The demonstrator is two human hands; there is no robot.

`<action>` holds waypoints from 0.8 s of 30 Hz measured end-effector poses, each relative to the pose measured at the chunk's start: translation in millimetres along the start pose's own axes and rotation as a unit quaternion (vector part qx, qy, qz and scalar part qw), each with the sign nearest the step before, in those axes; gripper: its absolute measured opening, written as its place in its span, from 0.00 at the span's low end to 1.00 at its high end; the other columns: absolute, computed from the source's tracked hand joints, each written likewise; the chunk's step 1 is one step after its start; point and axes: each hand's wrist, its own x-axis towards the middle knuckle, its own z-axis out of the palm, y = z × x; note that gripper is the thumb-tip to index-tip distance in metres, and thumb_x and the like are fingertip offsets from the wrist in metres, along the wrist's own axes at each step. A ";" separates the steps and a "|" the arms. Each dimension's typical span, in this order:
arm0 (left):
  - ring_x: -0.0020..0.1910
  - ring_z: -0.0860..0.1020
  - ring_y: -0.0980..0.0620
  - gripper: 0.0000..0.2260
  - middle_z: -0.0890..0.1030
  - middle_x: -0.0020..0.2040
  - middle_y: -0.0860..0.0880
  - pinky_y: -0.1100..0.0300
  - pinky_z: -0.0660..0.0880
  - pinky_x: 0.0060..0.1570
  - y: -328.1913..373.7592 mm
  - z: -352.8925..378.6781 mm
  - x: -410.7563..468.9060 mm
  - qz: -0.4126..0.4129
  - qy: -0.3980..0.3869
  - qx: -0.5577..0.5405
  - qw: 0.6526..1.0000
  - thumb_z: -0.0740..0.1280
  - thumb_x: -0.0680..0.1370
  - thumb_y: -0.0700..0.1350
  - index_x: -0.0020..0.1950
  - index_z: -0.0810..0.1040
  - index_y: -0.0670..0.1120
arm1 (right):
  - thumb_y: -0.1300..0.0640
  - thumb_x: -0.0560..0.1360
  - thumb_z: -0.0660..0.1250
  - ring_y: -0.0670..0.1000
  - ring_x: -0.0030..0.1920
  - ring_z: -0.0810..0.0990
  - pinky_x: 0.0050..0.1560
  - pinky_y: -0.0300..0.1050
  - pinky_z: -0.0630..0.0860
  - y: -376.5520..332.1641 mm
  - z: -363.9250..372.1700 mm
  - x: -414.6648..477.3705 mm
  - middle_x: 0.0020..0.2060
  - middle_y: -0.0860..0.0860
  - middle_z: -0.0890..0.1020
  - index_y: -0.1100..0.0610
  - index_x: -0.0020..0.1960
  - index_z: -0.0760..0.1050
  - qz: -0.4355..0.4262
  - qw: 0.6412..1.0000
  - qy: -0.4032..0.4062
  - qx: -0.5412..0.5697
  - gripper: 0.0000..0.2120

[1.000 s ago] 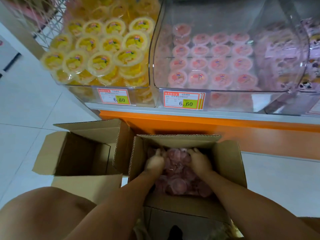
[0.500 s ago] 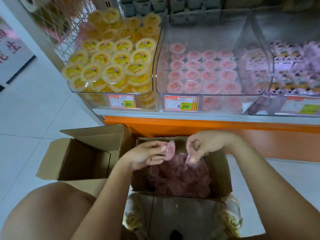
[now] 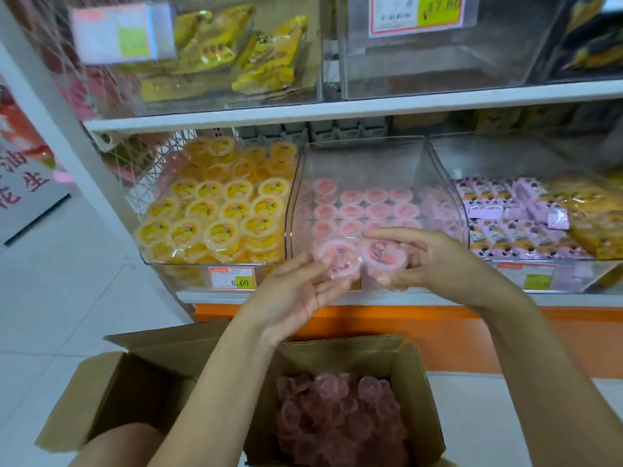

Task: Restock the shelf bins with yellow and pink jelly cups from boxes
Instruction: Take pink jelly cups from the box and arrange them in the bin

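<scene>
Clear, glossy hard plastic in the bin walls, smooth and reflective. Translucent shiny plastic with glossy printed film lids on the yellow jelly cups and pink jelly cups. Matt brown corrugated cardboard, rough at the cut edges, for the box. Smooth pale tile with a faint sheen on the floor. Crinkled glossy wrap on the yellow packets. Printed paper on the price label.
</scene>
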 end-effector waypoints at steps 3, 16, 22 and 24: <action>0.42 0.84 0.46 0.04 0.82 0.40 0.41 0.57 0.81 0.47 12.8 16.6 18.9 0.033 0.033 0.011 0.999 0.60 0.77 0.31 0.49 0.74 0.34 | 0.69 0.67 0.74 0.30 0.45 0.78 0.40 0.27 0.75 -1.5 -1.9 10.0 0.53 0.36 0.76 0.53 0.64 0.75 -0.018 0.997 0.069 0.012 0.28; 0.40 0.79 0.47 0.08 0.77 0.40 0.40 0.64 0.78 0.38 46.0 26.3 144.3 -0.036 0.114 0.036 0.992 0.56 0.81 0.33 0.43 0.71 0.36 | 0.68 0.76 0.65 0.53 0.36 0.81 0.32 0.41 0.81 12.0 -39.6 120.4 0.41 0.57 0.80 0.59 0.42 0.71 0.083 0.933 0.305 0.174 0.07; 0.50 0.80 0.44 0.09 0.76 0.45 0.37 0.63 0.80 0.37 48.9 23.1 195.8 -0.080 0.147 0.047 0.985 0.56 0.80 0.30 0.60 0.69 0.34 | 0.61 0.76 0.65 0.54 0.47 0.79 0.41 0.41 0.76 27.2 -59.4 183.4 0.51 0.56 0.80 0.63 0.60 0.76 0.163 0.918 0.354 0.069 0.13; 0.50 0.79 0.44 0.14 0.77 0.48 0.35 0.62 0.78 0.26 47.3 22.0 208.4 -0.101 0.154 0.048 0.982 0.56 0.80 0.30 0.66 0.67 0.32 | 0.55 0.76 0.66 0.55 0.52 0.80 0.43 0.43 0.76 33.2 -58.6 199.0 0.52 0.56 0.80 0.63 0.59 0.77 0.225 0.905 0.362 0.012 0.15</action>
